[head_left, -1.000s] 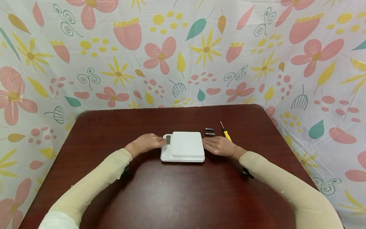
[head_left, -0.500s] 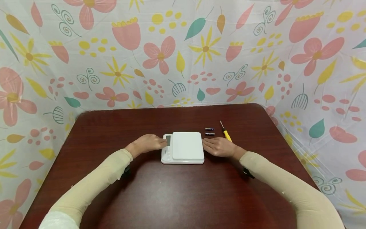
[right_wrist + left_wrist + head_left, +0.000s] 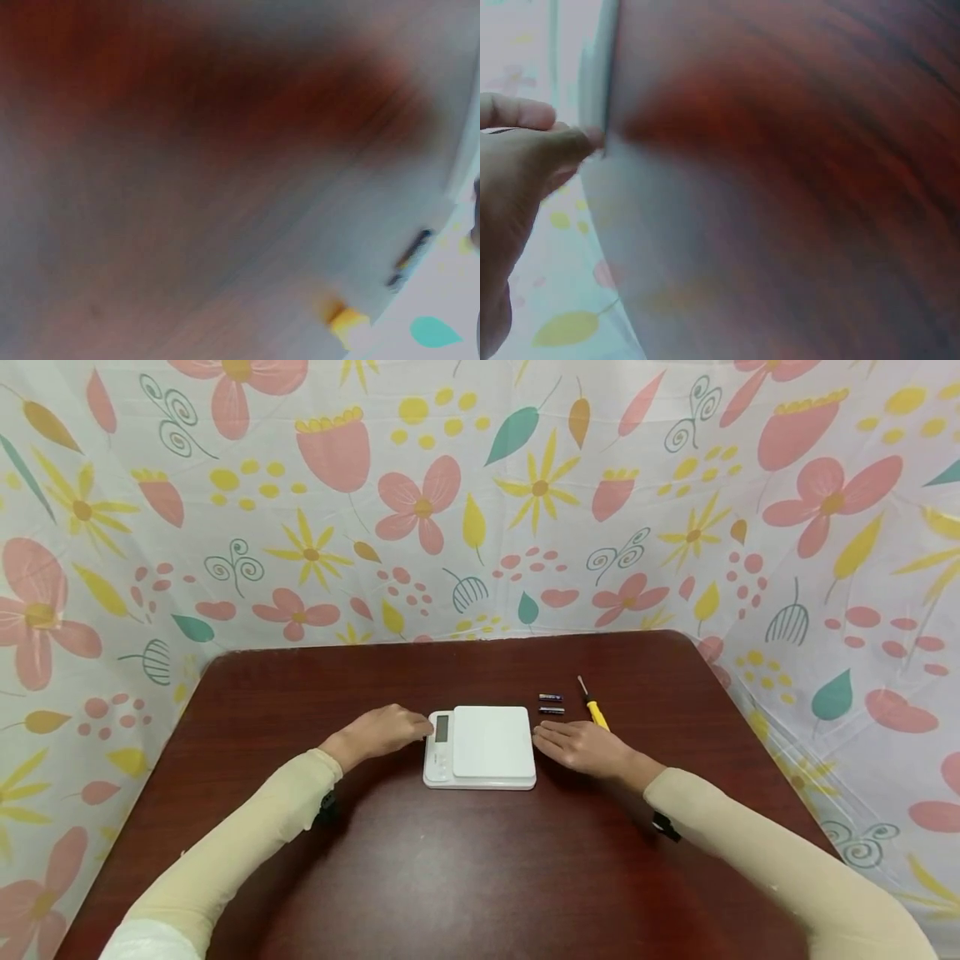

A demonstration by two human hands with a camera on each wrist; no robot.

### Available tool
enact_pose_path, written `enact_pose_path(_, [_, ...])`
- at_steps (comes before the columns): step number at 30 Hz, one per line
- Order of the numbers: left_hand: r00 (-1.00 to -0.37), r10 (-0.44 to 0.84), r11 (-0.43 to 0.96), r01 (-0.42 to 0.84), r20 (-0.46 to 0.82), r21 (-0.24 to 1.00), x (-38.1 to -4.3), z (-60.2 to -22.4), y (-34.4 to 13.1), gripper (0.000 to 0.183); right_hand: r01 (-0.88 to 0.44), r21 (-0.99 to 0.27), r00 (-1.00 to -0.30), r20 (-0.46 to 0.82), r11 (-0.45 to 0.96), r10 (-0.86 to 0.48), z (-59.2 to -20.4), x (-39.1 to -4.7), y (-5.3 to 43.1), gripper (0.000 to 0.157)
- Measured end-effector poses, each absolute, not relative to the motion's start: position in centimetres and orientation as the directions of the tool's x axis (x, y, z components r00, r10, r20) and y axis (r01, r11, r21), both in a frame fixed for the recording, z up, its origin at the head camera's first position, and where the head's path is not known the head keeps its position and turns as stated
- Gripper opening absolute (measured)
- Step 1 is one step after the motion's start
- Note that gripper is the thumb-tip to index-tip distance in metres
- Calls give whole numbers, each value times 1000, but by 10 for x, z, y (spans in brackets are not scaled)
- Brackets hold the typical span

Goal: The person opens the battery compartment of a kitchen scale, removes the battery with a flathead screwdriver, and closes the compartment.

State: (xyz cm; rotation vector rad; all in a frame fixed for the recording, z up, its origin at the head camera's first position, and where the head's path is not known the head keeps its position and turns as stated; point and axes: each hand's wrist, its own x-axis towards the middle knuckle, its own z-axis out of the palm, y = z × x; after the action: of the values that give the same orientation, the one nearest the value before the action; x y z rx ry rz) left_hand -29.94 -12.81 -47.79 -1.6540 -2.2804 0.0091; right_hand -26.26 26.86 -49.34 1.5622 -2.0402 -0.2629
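Note:
A white kitchen scale (image 3: 491,743) lies flat on the table, its small grey display on the left side. My left hand (image 3: 386,731) is at its left edge, the fingertips beside the display. In the left wrist view the thumb (image 3: 562,146) reaches the edge of the scale (image 3: 594,67), and one finger lies above it, not curled round the scale. On the other side my right hand (image 3: 581,747) rests on the table with extended fingers by the scale's right edge. Whether those fingertips touch it is hard to tell. The right wrist view hardly shows the hand.
Two small batteries (image 3: 551,711) lie behind the right hand. A screwdriver with a yellow handle (image 3: 597,717) lies to their right. The dark red-brown table (image 3: 450,877) ends at a flower-patterned curtain (image 3: 480,527) at the back and sides.
The scale, slightly tilted a second ago, now lies flat. My left fingers have drawn back a little to the left, off the display. The right forearm has shifted slightly right.

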Motion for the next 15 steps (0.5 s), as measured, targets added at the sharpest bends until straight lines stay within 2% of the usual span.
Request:
enact_pose_path(2, [-377, 892, 405, 912, 251, -70, -303, -473, -129, 18, -830, 364, -304, 340, 422, -890, -486, -250, 268, 26])
enact_pose_path(5, [-525, 820, 509, 851, 229, 127, -311, -465, -130, 28, -774, 188, -512, 375, 604, -773, -475, -230, 264, 34])
enact_pose_path(7, [-592, 784, 545, 801, 187, 250, -316, -462, -129, 37, -706, 77, -637, 366, 704, -679, -469, -217, 260, 38])
enact_pose_path(11, [-640, 764, 555, 715, 79, 425, -328, -462, -126, 53, -548, -99, -821, 254, 831, -511, -462, -195, 251, 58])
enact_pose_path(15, [-657, 753, 592, 660, -25, 462, -336, -464, -120, 63, -418, -199, -907, 140, 886, -396, -462, -181, 240, 75])
